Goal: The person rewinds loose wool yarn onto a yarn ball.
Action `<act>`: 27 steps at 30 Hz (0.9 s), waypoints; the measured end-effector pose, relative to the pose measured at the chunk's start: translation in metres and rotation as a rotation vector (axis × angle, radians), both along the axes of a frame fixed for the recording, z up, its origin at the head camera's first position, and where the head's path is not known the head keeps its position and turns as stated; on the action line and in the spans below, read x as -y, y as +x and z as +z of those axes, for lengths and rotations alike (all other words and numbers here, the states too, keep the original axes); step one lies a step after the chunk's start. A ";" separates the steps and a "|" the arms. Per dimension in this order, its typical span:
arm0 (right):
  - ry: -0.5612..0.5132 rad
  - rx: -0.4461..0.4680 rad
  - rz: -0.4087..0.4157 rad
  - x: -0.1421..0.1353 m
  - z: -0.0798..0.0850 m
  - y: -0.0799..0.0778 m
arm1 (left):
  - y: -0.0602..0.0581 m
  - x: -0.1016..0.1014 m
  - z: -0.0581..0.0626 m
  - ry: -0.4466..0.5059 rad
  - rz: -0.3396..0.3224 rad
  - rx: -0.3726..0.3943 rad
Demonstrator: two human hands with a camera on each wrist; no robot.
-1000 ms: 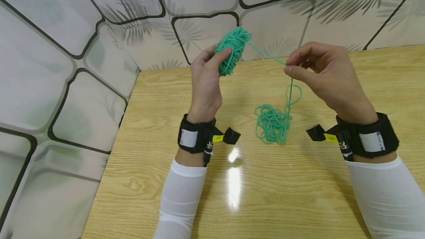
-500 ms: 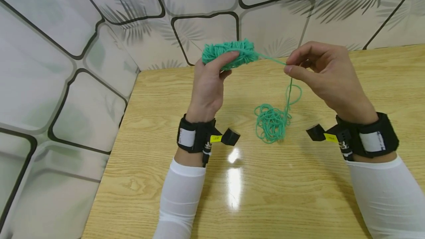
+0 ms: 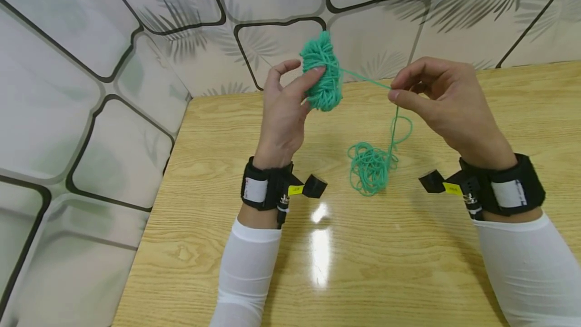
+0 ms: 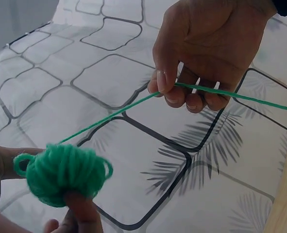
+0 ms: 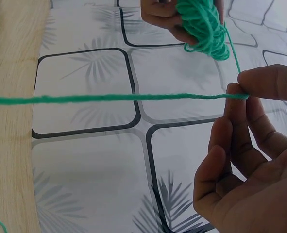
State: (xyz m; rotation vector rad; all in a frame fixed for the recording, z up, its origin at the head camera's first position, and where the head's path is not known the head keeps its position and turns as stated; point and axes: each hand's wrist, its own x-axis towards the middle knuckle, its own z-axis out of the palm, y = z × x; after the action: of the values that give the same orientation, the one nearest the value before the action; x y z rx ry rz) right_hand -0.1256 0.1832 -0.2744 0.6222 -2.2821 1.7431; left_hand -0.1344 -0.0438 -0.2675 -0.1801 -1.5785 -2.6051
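Observation:
My left hand (image 3: 286, 110) holds a wound ball of green yarn (image 3: 323, 77) above the far part of the table, thumb across its near side. In the left wrist view the yarn ball (image 4: 68, 172) shows loose loops at its sides. A taut strand (image 3: 365, 79) runs from the ball to my right hand (image 3: 447, 97), which pinches it between thumb and fingertips. From that pinch the strand drops to a loose tangle of green yarn (image 3: 369, 168) lying on the table between my forearms. The right wrist view shows the pinched strand (image 5: 133, 98) stretching away to the left.
The wooden table (image 3: 204, 266) meets a patterned wall (image 3: 372, 24) at the back and another along the left. Each wrist wears a black strap with a small camera, the left one (image 3: 315, 185) and the right one (image 3: 431, 181) facing each other over the table.
The yarn ball has turned in my left hand, from tilted to lying sideways to upright, and the left index finger now stands off it. My right hand has stayed in place.

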 end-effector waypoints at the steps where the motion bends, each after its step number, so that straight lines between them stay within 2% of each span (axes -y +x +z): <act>1: 0.006 -0.001 -0.003 0.000 0.000 0.000 | 0.000 0.000 0.000 0.010 -0.027 0.010; 4: 0.017 -0.003 -0.009 0.000 0.000 -0.001 | 0.000 -0.001 0.001 0.010 -0.116 0.020; 6: 0.025 -0.006 -0.014 0.000 0.000 -0.001 | 0.000 -0.001 0.000 -0.025 -0.146 0.017; 10: 0.014 -0.008 -0.009 0.000 0.000 -0.002 | -0.001 0.000 -0.001 -0.088 -0.124 0.017; 14: -0.147 0.038 0.073 0.000 -0.002 -0.001 | -0.001 -0.002 -0.003 -0.082 -0.129 0.059; 16: -0.204 0.067 0.099 0.001 -0.004 0.000 | 0.000 -0.006 -0.006 -0.126 -0.144 0.074; 17: -0.196 0.079 0.094 0.001 -0.005 0.000 | 0.001 -0.009 -0.007 -0.167 -0.150 0.068; 20: -0.056 0.099 0.025 -0.001 -0.007 0.001 | 0.002 -0.016 -0.012 -0.329 -0.178 0.033; 22: 0.046 0.121 -0.017 -0.004 -0.007 0.001 | 0.003 -0.018 -0.015 -0.517 -0.231 -0.010; 24: 0.112 0.139 -0.027 -0.005 -0.006 0.001 | 0.004 -0.020 -0.017 -0.781 -0.324 -0.059; 27: 0.126 0.149 -0.004 -0.004 -0.003 -0.001 | 0.008 -0.027 -0.021 -1.236 -0.527 -0.124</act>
State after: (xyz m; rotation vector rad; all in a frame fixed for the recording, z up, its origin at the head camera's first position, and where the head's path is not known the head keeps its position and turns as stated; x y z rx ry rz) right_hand -0.1269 0.1867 -0.2777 0.5252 -2.5080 1.7065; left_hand -0.1264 -0.0167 -0.2882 -0.8770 -3.1079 -1.3433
